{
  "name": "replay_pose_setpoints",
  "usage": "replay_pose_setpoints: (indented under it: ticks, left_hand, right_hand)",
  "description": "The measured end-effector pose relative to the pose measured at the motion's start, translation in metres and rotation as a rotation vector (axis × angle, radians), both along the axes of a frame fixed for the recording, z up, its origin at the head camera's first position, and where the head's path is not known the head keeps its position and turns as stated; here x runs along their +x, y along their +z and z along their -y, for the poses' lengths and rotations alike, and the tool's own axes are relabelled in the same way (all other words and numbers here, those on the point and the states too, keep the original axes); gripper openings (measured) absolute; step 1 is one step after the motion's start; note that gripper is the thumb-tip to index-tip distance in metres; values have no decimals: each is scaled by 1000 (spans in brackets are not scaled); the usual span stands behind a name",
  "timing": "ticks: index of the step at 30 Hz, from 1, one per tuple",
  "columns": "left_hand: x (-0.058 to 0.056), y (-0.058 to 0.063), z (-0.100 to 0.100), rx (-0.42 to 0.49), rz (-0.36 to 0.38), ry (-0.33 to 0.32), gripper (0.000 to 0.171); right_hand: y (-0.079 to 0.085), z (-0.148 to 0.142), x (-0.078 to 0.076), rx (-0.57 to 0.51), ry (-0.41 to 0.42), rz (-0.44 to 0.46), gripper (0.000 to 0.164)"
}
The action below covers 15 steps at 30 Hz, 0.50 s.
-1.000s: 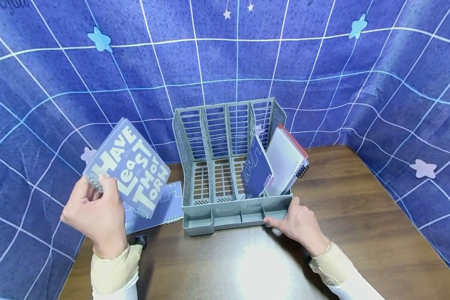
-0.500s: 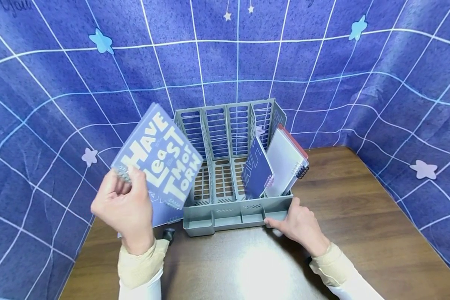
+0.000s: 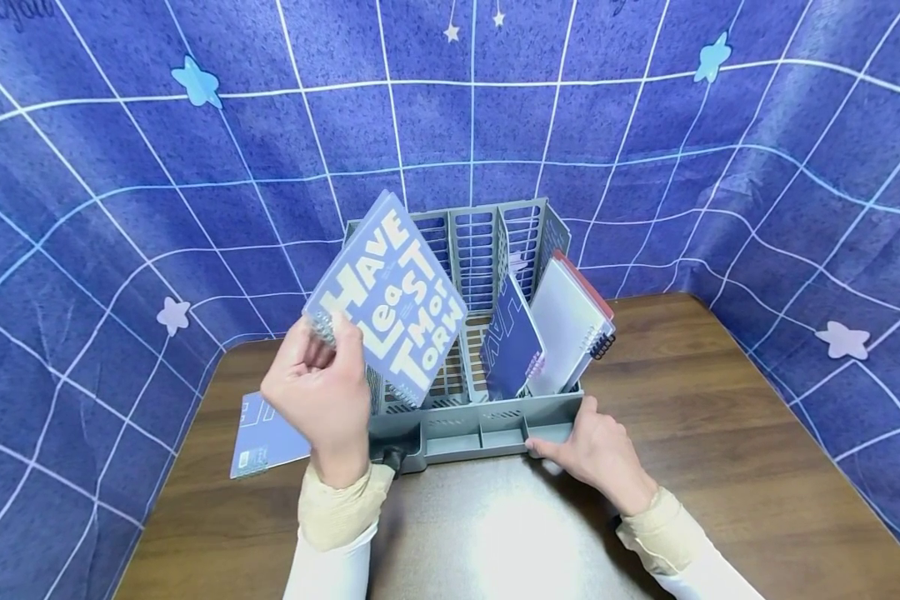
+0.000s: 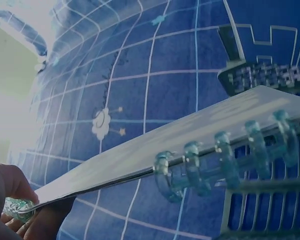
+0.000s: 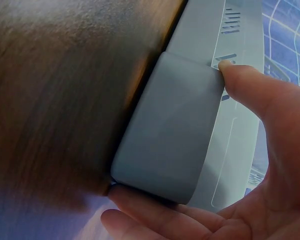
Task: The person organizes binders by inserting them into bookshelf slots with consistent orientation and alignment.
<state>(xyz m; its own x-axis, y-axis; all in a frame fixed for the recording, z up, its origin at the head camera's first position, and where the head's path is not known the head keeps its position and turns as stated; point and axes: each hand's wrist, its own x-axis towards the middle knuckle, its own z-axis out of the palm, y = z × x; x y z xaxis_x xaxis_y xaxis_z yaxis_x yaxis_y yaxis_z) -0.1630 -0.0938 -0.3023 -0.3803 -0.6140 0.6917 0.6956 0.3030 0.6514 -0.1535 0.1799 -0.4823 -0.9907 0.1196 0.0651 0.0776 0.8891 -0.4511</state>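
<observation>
In the head view, my left hand point(image 3: 322, 383) pinches a blue spiral notebook point(image 3: 397, 292) with pale lettering by its ringed edge. It is held tilted in the air, in front of the left part of a grey file organizer point(image 3: 450, 437). The left wrist view shows this notebook nearly edge-on point(image 4: 115, 165), with clear teal rings point(image 4: 225, 150). My right hand point(image 3: 600, 450) grips the organizer's front right corner. Up close in the right wrist view, the thumb rests on one side of the grey corner point(image 5: 165, 130), with the fingers along another.
Toward the organizer's right side stand a dark blue notebook point(image 3: 512, 342), a white spiral notebook point(image 3: 566, 325) and a red-covered one point(image 3: 588, 287), all leaning. Another blue notebook point(image 3: 270, 433) lies flat on the wooden table point(image 3: 690, 400) at left. A blue patterned cloth point(image 3: 435, 125) hangs behind.
My left hand has carried the lettered notebook rightward from above the flat notebook to the organizer's left compartments, covering part of them. The right hand and organizer stay in place.
</observation>
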Motion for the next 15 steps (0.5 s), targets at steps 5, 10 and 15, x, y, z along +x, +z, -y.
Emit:
replay_pose_setpoints:
  ticks: [5,10,15]
  left_hand:
    - [-12,-16,-13,37,0,-73,9]
    - [-23,-29,-30,33,7,-96,18]
    - [-31,-36,-45,21,55,-85,14]
  right_hand:
    - [0,0,0,2,0,4,98]
    - [0,0,0,7,-2,-5,96]
    - [-1,0,0,7,-1,-8,95]
